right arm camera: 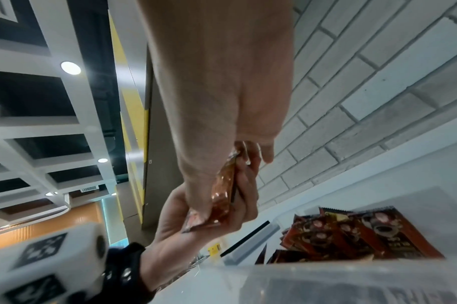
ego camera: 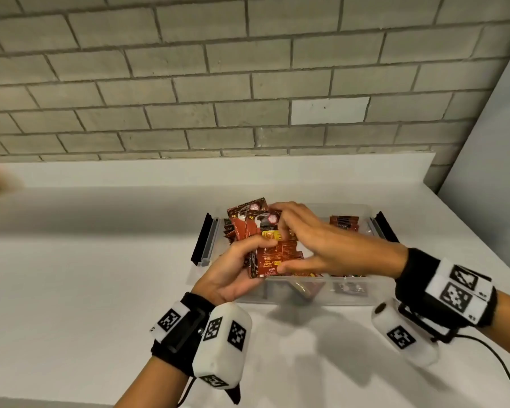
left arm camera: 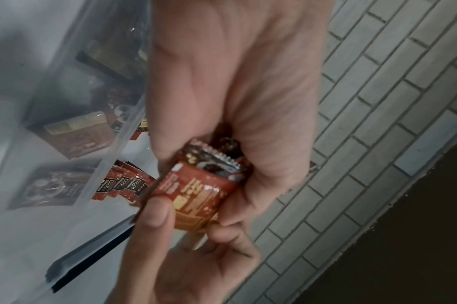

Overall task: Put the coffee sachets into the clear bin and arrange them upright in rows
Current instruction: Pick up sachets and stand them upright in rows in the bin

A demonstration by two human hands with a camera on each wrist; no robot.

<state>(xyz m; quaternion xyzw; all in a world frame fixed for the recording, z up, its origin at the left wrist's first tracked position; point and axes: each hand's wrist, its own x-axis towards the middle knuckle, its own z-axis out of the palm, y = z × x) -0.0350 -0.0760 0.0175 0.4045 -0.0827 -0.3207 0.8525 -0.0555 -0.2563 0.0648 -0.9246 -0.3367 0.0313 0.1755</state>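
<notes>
A stack of red-brown coffee sachets (ego camera: 273, 254) is held above the front left corner of the clear bin (ego camera: 348, 298). My left hand (ego camera: 245, 260) grips the stack from below, thumb across its face. My right hand (ego camera: 304, 237) pinches it from the right, fingers over the top edge and thumb at the bottom corner. The left wrist view shows the stack (left arm camera: 196, 193) between both hands; the right wrist view shows it (right arm camera: 222, 193) edge-on. More sachets (ego camera: 343, 222) stand at the bin's back right. Others (right arm camera: 352, 232) lean at its left, and some lie on the bottom.
The bin sits on a white counter (ego camera: 86, 290) against a grey brick wall (ego camera: 189, 98). Black latch handles (ego camera: 205, 240) stick out from both short ends. A white panel (ego camera: 495, 172) bounds the right. A black cable (ego camera: 495, 360) trails at the front right.
</notes>
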